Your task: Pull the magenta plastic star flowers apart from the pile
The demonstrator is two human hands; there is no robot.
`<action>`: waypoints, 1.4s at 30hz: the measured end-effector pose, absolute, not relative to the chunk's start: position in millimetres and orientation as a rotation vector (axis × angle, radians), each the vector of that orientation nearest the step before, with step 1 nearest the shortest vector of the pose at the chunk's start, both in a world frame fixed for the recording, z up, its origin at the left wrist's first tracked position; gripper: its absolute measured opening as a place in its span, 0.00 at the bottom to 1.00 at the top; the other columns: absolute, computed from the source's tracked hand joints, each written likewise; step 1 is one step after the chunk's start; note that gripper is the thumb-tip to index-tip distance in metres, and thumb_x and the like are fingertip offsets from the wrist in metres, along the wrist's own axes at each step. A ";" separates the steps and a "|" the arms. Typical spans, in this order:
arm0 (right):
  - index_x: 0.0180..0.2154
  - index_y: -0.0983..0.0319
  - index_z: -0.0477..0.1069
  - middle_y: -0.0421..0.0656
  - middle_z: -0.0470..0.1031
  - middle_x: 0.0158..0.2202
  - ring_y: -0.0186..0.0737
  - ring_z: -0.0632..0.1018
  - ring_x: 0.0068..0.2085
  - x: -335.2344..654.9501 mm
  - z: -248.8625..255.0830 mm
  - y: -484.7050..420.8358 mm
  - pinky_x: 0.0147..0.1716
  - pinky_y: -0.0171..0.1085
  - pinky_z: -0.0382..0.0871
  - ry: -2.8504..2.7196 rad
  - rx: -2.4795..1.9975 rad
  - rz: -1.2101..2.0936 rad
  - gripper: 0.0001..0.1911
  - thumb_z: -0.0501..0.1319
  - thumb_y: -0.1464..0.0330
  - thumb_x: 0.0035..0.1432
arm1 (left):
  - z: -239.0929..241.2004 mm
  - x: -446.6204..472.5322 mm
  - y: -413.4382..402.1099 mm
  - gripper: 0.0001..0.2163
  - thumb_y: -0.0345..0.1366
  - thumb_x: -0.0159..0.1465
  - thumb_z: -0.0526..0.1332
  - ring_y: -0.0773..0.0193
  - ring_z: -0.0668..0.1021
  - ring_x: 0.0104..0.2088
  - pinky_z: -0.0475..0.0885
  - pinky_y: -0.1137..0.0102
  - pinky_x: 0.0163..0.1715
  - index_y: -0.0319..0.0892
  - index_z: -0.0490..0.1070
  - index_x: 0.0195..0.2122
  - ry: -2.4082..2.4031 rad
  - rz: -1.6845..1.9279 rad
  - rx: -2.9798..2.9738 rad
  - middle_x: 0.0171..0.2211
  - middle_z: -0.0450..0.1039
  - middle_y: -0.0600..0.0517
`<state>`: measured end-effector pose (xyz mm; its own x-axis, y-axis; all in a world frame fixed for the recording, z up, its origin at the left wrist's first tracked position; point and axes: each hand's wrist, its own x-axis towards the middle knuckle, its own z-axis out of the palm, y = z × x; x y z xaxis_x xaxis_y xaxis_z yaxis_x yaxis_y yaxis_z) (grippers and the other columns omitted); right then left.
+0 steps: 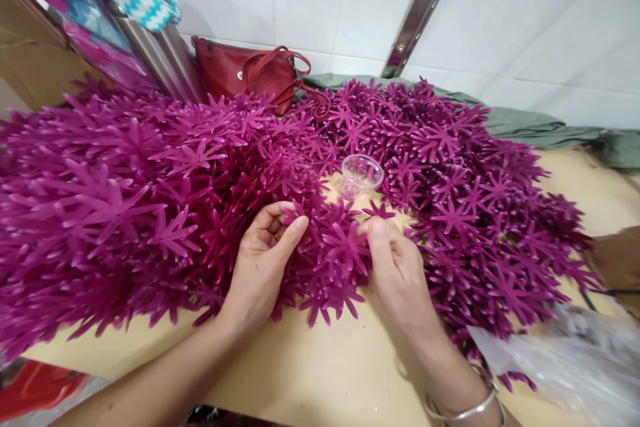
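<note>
Heaps of purple star-shaped artificial flower pieces (115, 193) cover much of the table, with a second mass (460, 213) on the right. My left hand (265, 253) pinches one purple flower piece (296, 213) between thumb and fingers at the edge of the left heap. My right hand (395, 260) has its thumb and fingers pressed together just right of a small cluster of flower pieces (345, 247); whatever is in that pinch is too small to make out. Just beyond the hands stands a small clear plastic cup (362, 175). One loose flower piece (379, 211) lies between cup and right hand.
At the back, a red handbag (245, 73) rests against the tiled wall beside a metal post (160, 57) topped with blue-and-white cloth. Green fabric (525, 123) runs along the wall. Clear plastic wrap (560, 360) lies at right, and a red object (40, 387) sits lower left.
</note>
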<state>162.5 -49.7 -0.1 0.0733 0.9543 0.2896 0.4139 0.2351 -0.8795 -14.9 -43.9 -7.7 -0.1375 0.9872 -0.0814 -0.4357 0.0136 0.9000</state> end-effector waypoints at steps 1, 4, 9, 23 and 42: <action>0.37 0.56 0.78 0.44 0.79 0.39 0.47 0.76 0.45 163.2 0.0 -49.7 0.51 0.48 0.66 -1.578 -1.353 0.523 0.21 0.53 0.53 0.74 | -7.5 -15.1 -43.7 0.11 0.38 0.62 0.73 0.72 0.75 0.35 0.71 0.79 0.38 0.46 0.76 0.43 0.993 1.462 0.754 0.37 0.76 0.56; 0.52 0.54 0.77 0.48 0.76 0.53 0.52 0.71 0.59 162.2 1.0 -50.6 0.61 0.55 0.58 -1.660 -1.340 0.241 0.17 0.54 0.58 0.74 | -7.7 -15.4 -43.8 0.10 0.38 0.62 0.73 0.73 0.75 0.34 0.71 0.79 0.38 0.47 0.78 0.43 0.969 1.427 0.762 0.35 0.76 0.57; 0.51 0.53 0.77 0.46 0.77 0.51 0.51 0.74 0.57 150.8 4.9 -55.3 0.60 0.52 0.63 -1.750 -1.174 0.310 0.14 0.68 0.61 0.64 | -6.3 -14.7 -46.9 0.08 0.36 0.59 0.75 0.73 0.75 0.33 0.70 0.80 0.36 0.44 0.79 0.36 0.953 1.352 0.830 0.33 0.76 0.57; 0.38 0.57 0.75 0.37 0.75 0.36 0.38 0.76 0.39 159.0 -4.6 -46.5 0.44 0.38 0.69 -1.248 -1.230 0.739 0.03 0.65 0.65 0.67 | -7.3 -17.7 -46.1 0.05 0.36 0.68 0.68 0.72 0.77 0.37 0.74 0.79 0.42 0.47 0.77 0.44 1.013 1.597 1.009 0.37 0.75 0.56; 0.54 0.68 0.74 0.55 0.78 0.51 0.53 0.77 0.53 218.5 20.4 -12.0 0.56 0.50 0.70 -1.711 -1.663 -0.141 0.17 0.58 0.77 0.65 | -19.6 8.4 -82.5 0.23 0.43 0.72 0.61 0.53 0.67 0.70 0.63 0.55 0.72 0.44 0.65 0.66 0.573 0.539 2.668 0.68 0.69 0.50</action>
<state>218.5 -12.0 20.4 0.1072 0.8219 0.5594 0.9023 0.1558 -0.4019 8.4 -82.5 -19.6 0.8452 0.4508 0.2872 0.3142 -0.8537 0.4153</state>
